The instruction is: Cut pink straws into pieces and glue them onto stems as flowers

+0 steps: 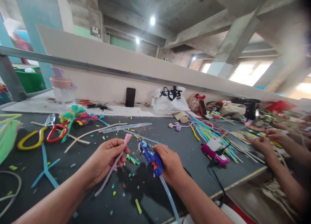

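My left hand (107, 157) is closed around a thin pale purple pipe cleaner stem (110, 173) with a pink fuzzy tip (127, 138) sticking up past my fingers. My right hand (170, 164) grips a blue hot glue gun (151, 156), its nozzle pointing up and left toward the pink tip. A clear glue stick (168, 198) trails out of the gun's back toward me. Both hands hover over the dark grey table (80, 198), which is strewn with small coloured scraps.
Pipe cleaner shapes (57, 133) in red, yellow and green lie at the left, loose glue sticks (126, 127) at the middle. A pink glue gun (215, 152) rests on coloured stems at the right. Another person's hands (267, 141) work at the right. A phone (130, 97), a white bag (168, 99) and a cup (62, 89) stand behind.
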{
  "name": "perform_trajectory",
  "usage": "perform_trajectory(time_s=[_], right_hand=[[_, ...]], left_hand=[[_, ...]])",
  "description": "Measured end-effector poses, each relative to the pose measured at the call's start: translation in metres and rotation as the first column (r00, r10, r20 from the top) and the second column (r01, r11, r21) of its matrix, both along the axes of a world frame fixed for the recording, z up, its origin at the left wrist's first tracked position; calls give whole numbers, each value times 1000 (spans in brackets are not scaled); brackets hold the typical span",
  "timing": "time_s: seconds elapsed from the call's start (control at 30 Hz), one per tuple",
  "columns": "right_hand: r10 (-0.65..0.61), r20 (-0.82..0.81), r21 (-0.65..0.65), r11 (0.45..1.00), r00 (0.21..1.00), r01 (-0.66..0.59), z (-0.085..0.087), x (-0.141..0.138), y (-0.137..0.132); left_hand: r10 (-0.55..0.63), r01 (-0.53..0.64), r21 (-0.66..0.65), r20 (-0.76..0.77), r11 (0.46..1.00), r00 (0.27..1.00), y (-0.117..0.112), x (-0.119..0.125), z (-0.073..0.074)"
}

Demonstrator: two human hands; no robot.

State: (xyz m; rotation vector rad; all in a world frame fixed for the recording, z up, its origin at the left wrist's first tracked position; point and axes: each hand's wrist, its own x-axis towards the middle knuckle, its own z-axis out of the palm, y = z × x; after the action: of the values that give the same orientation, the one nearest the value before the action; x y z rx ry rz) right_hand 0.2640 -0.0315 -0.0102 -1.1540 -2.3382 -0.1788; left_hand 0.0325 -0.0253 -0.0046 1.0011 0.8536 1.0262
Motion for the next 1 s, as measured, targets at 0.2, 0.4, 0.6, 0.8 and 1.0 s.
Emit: perform_trajectory(time_s=[0.2,0.4,0.6,0.8,1.0], right_hand=[[-33,321,-226,968,947,111,26,55,28],[7,353,-334,935,936,120,15,68,43],[50,344,-422,900,938,107,7,61,43],[59,238,-346,938,970,28,23,52,18],[216,222,-347,929,951,-130,21,21,-3]], left_hand=[[-28,28,-45,-4,999,1000,3,-3,-2],[-29,30,-63,4,998,1000,5,-5,-10],[-34,34,-65,-7,997,999,4,-4,-8],[-27,29,-73,17,997,999,2,-4,-6],[-69,72,-80,37,994,997,-1,0,-7]])
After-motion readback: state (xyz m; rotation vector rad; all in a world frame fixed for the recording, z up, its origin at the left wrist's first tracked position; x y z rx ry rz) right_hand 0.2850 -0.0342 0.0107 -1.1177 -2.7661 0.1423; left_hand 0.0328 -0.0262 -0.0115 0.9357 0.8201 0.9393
